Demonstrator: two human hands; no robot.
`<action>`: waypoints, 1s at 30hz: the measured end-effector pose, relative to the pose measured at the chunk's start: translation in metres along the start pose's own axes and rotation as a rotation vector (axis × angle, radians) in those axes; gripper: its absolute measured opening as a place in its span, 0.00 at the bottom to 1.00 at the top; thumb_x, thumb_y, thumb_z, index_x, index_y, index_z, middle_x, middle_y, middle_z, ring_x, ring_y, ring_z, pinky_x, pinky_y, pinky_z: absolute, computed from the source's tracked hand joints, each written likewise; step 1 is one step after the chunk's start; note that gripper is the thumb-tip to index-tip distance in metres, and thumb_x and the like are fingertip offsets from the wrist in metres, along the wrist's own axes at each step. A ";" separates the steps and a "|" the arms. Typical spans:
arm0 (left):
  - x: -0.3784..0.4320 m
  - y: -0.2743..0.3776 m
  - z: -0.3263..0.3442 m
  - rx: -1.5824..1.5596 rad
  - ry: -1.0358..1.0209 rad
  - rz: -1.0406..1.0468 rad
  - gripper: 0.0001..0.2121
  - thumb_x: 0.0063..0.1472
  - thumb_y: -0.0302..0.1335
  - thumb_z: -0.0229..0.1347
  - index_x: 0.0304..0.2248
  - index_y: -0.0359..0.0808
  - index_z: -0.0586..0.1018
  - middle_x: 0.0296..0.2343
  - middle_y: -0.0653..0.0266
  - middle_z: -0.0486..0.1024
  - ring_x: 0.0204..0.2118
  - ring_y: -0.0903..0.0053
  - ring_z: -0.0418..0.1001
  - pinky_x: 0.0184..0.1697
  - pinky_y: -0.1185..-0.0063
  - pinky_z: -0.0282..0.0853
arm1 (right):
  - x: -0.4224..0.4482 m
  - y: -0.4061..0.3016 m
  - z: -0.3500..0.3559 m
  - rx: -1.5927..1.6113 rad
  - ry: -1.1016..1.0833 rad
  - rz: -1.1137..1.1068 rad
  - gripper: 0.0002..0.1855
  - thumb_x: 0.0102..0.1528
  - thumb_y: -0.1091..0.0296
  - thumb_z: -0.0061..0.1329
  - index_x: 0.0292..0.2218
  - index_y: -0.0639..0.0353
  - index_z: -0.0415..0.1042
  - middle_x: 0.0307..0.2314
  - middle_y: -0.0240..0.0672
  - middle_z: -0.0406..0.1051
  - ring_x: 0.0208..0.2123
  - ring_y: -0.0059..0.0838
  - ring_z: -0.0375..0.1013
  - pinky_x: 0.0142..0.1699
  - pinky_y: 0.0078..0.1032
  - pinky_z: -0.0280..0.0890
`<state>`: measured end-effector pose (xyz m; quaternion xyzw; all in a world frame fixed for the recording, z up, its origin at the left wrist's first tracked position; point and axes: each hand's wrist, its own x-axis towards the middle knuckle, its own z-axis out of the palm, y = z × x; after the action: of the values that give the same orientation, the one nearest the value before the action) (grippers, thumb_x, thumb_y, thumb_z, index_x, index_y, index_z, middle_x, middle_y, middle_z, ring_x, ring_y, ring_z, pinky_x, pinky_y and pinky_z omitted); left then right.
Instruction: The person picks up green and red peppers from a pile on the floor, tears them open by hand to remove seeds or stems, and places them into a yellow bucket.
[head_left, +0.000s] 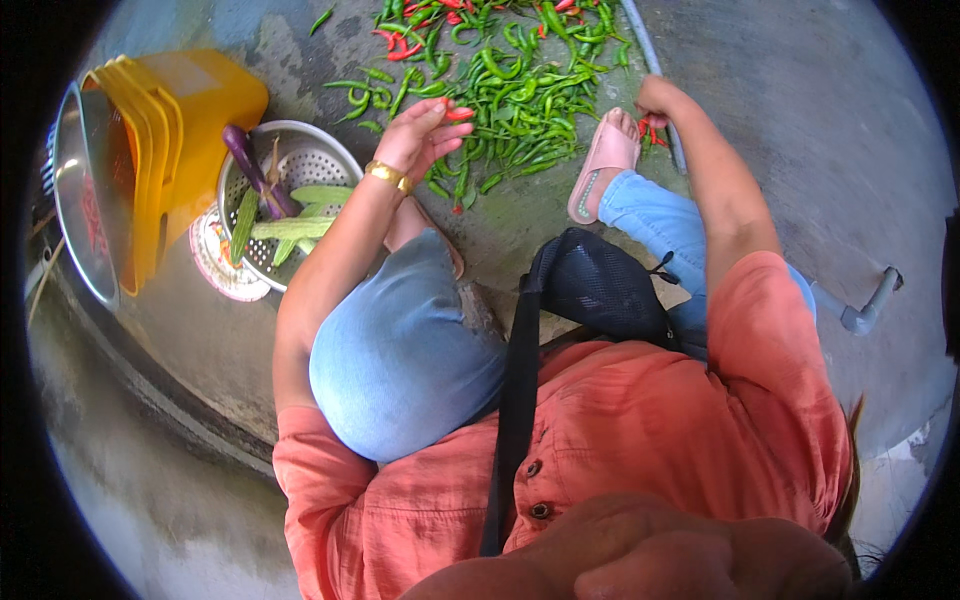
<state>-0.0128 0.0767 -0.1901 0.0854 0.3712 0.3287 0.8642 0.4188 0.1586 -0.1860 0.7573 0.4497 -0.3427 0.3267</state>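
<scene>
Held between the thumb and fingers of my left hand (426, 133) is a red chili pepper (459, 114), above the left side of a spread of green chili peppers (525, 97) on the concrete floor. Its other fingers are loosely extended. My right hand (657, 99) is lowered beside the grey pipe, fingers curled down at a few red chili peppers (654, 135) near my right foot. Its fingertips are partly hidden, so whether it grips one is unclear. More red chilies (401, 46) lie among the green ones at the far side.
At left, a metal colander (341, 157) holds an eggplant (255, 165) and ridged green gourds (292, 227), beside a patterned plate (210, 259). Stacked yellow baskets (202, 105) lie tipped, a metal basin (97, 247) at their end. A grey pipe (640, 34) runs along the right.
</scene>
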 end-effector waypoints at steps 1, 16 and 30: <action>0.001 0.000 0.000 -0.007 -0.015 0.003 0.10 0.63 0.30 0.49 0.41 0.36 0.72 0.40 0.56 0.75 0.39 0.70 0.76 0.38 0.78 0.75 | 0.006 0.012 -0.006 0.067 0.073 -0.015 0.11 0.50 0.75 0.39 0.31 0.69 0.74 0.19 0.46 0.73 0.17 0.33 0.74 0.24 0.31 0.70; -0.004 -0.008 -0.005 0.050 0.067 -0.133 0.05 0.63 0.30 0.50 0.35 0.39 0.74 0.31 0.66 0.76 0.30 0.82 0.74 0.33 0.83 0.70 | 0.066 -0.115 -0.029 0.185 0.595 -0.157 0.14 0.48 0.62 0.49 0.36 0.56 0.77 0.38 0.46 0.74 0.41 0.43 0.73 0.47 0.36 0.68; -0.001 -0.007 0.004 -0.011 0.043 -0.096 0.04 0.61 0.25 0.50 0.36 0.39 0.72 0.30 0.66 0.75 0.29 0.81 0.74 0.34 0.82 0.71 | 0.002 -0.108 0.017 1.328 -0.294 -0.621 0.07 0.53 0.67 0.53 0.30 0.61 0.75 0.21 0.26 0.72 0.14 0.11 0.61 0.16 0.11 0.50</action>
<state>-0.0068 0.0709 -0.1891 0.0557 0.3918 0.2905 0.8712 0.3180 0.1870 -0.2172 0.5799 0.2930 -0.7163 -0.2546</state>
